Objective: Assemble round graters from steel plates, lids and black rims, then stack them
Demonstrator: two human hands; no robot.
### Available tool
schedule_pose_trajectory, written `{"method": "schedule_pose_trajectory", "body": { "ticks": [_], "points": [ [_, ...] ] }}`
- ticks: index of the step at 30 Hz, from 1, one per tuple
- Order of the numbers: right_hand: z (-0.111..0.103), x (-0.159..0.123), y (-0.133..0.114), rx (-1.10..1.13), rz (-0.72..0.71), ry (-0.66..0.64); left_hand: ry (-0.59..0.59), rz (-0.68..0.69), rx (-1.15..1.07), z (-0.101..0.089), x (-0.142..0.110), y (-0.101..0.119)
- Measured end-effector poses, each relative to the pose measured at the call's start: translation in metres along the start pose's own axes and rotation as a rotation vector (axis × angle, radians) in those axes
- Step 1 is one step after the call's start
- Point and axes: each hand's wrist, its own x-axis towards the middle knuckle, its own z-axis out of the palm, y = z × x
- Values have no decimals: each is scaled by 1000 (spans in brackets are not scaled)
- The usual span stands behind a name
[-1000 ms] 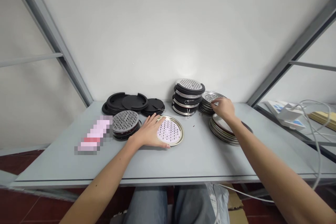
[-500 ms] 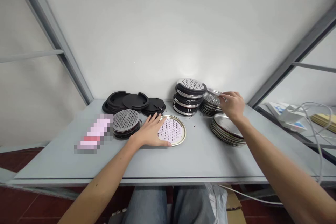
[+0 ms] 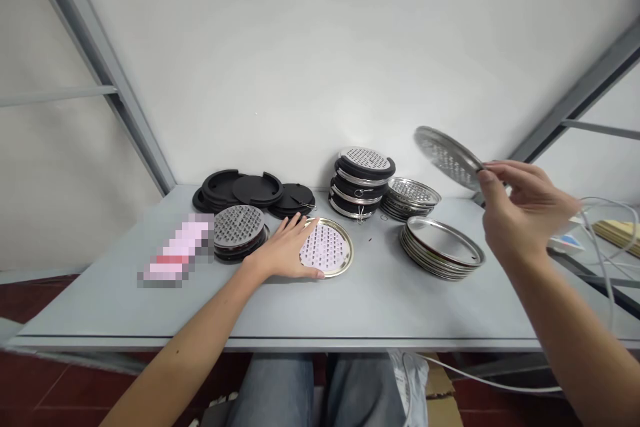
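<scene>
My left hand [image 3: 283,250] lies flat, fingers spread, on the left edge of a gold-rimmed perforated disc [image 3: 327,250] on the grey table [image 3: 370,307]. My right hand [image 3: 523,210] is raised at the right and pinches a perforated metal disc [image 3: 447,158] by its edge, holding it tilted in the air. Below it sit a stack of perforated metal discs [image 3: 413,195] and a stack of plain metal plates [image 3: 441,250].
A pile of assembled black-and-metal rings [image 3: 361,181] stands at the back centre. Black covers [image 3: 245,190] lie at the back left, and a perforated disc on a black ring [image 3: 239,230] beside a blurred pink patch [image 3: 175,257]. Cables [image 3: 600,240] hang at the right.
My right hand took a perforated disc off the back stack and lifted it up and to the right. My left hand stayed on the gold-rimmed disc.
</scene>
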Motion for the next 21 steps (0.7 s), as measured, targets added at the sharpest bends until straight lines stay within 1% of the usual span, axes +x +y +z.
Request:
{"method": "schedule_pose_trajectory", "body": {
  "ticks": [2,4,5,7,8,10,12,14,15,17,21],
  "points": [
    [4,-6,-9,228,178,-110,13,1,-14,0,-1,1],
    [12,-17,-12,443,383,-281,39,-7,-28,-1,-1,1],
    [18,-24,-14,540,458,-378,59,-14,-33,0,-1,1],
    [32,-38,-16,671,518,-533,119,-26,-39,0,1,0],
    [39,-44,-18,691,516,-567,168,-31,-43,0,2,-1],
    [52,-54,-22,724,505,-613,299,-39,-76,0,5,-2],
    [65,-59,-25,756,477,-657,454,-49,-125,0,7,-3],
    [77,-63,-25,786,455,-670,587,-42,-161,-2,9,-3],
    [83,-64,-24,799,455,-661,632,-29,-167,-3,10,-2],
    [93,-68,-19,821,468,-633,687,5,-163,-4,10,-1],
    [103,-78,-8,851,484,-558,710,49,-143,-2,12,-2]
  ]
}}
